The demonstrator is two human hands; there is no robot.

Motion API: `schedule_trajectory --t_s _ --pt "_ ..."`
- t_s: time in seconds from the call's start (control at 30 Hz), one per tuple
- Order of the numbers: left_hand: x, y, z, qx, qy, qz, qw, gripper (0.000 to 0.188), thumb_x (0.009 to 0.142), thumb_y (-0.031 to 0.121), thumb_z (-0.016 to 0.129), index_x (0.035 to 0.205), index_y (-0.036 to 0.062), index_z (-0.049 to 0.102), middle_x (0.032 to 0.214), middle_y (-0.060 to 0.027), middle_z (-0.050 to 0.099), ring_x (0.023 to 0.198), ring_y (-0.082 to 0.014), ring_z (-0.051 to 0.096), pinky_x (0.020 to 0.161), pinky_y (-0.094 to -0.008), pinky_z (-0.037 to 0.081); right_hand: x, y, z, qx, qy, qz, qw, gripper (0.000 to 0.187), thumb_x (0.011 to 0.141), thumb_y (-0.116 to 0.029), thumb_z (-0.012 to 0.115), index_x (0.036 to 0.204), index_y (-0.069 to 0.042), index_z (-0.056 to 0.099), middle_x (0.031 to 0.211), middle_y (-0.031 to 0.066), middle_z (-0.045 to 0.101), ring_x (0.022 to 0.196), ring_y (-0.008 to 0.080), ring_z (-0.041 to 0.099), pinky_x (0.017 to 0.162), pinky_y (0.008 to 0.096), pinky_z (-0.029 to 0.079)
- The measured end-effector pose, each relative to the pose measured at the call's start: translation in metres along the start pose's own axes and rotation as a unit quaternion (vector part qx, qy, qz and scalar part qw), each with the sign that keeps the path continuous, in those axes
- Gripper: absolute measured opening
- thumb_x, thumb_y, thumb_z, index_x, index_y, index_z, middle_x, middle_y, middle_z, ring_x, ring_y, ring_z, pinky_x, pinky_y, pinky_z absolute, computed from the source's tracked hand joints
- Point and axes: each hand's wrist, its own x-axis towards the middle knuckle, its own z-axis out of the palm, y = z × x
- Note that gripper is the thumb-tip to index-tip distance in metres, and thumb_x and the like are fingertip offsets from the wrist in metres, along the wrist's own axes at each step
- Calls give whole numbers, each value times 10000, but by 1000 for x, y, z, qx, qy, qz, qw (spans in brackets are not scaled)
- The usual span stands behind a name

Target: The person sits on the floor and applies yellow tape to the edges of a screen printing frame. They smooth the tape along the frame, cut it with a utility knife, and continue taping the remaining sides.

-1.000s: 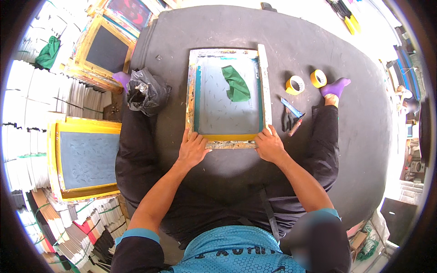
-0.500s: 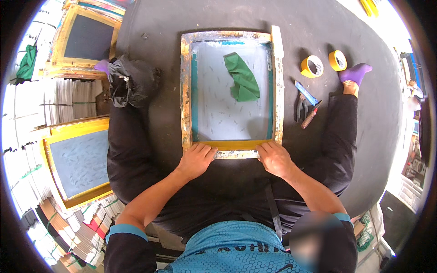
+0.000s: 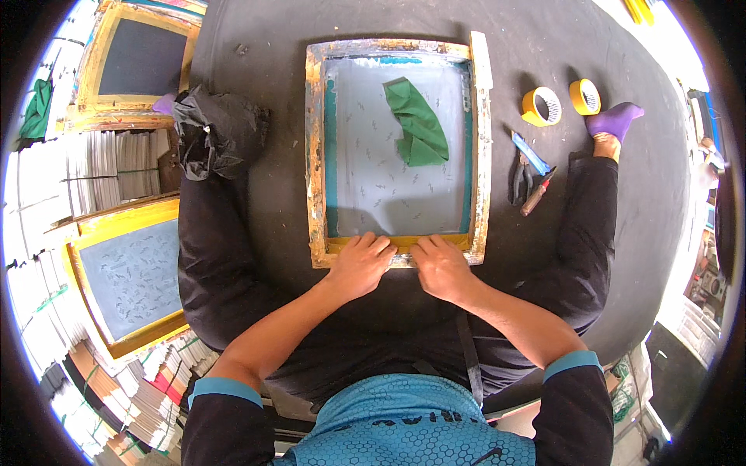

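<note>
A wooden screen-printing frame with a grey mesh lies flat in front of me, its wood stained with paint. Along its near bar runs a strip of yellow tape. My left hand is curled over that bar, fingers pressed on the tape left of the middle. Close beside it, my right hand is closed in the same way on the tape. A narrow gap separates the two hands. A crumpled green cloth rests on the upper right of the mesh.
Two rolls of yellow tape sit to the right, above a blue cutter, black-handled pliers and a red-tipped tool. My legs flank the frame. A black plastic bag lies by my left foot; further frames and paper stacks stand left.
Both hands have slid inward along the near bar, from its ends toward the middle, now nearly meeting. The frame and cloth appear slightly higher in view.
</note>
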Motion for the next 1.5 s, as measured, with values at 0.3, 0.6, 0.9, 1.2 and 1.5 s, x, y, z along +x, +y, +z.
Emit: schedule_trajectory --t_s 0.3,0.6,0.9,1.2,1.5 --pt "-21 -9 0 34 36 -11 999 407 770 345 827 1084 106 726 1013 -36 621 959 -249 611 816 -407 491 -8 -2 -7 8 -14 19 1000 344 740 -196 844 997 -25 692 959 113 642 949 311 649 796 417 579" --pt "-16 -1 18 50 68 13 996 416 790 358 815 1105 97 735 1031 -44 630 990 -253 617 816 -409 493 -2 -8 0 28 12 11 999 328 764 -241 856 968 -28 710 952 106 658 964 311 653 837 430 569" --pt "-58 -28 -16 147 43 -14 988 413 801 378 801 1106 104 751 1015 -37 676 1009 -256 613 926 -441 473 -32 24 -49 -199 -94 -4 976 350 758 -373 857 855 -45 787 899 103 714 1039 309 634 1139 585 400" --pt "-56 -41 -23 184 141 -41 972 232 881 210 686 1069 99 765 962 -35 686 1086 -244 614 1188 -546 331 -32 36 -38 -266 7 -19 964 269 743 -261 800 899 -51 736 871 91 673 1096 271 629 1171 608 369" --pt "-41 -51 -30 159 147 -61 974 351 846 275 749 1135 77 734 1089 -68 674 1090 -284 589 1078 -528 434 -21 54 -54 -181 61 -11 981 375 794 -331 810 1052 -75 719 1027 82 682 1089 280 626 1117 555 426"
